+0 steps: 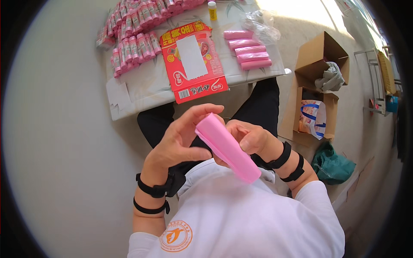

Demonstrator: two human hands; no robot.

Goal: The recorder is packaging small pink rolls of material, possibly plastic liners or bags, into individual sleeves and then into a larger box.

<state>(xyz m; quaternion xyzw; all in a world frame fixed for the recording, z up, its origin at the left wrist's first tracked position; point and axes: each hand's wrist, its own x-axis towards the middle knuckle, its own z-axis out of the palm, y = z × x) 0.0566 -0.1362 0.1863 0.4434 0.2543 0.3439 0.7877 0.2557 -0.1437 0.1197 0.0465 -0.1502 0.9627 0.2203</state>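
Observation:
A pink roll of thin plastic film [228, 148], perhaps bags, lies slantwise over my lap, its upper end to the left. My right hand [254, 136] grips it from the right, thumb bent against its side and the other fingers partly hidden. Around the upper left end, my left hand [178, 139] is open, with thumb and fingers spread apart. The left thumb tip is close to the roll; whether it touches cannot be told. Several similar pink rolls [254, 56] lie stacked in a row on the table [148, 96].
A red flattened carton [174, 77] bears a white paper [191, 58]. Many labelled pink rolls [144, 45] are piled at the far left. A yellow bottle [212, 12] and clear plastic wrap [260, 26] are at the back. Cardboard boxes [316, 56] and a green bag [331, 163] stand right.

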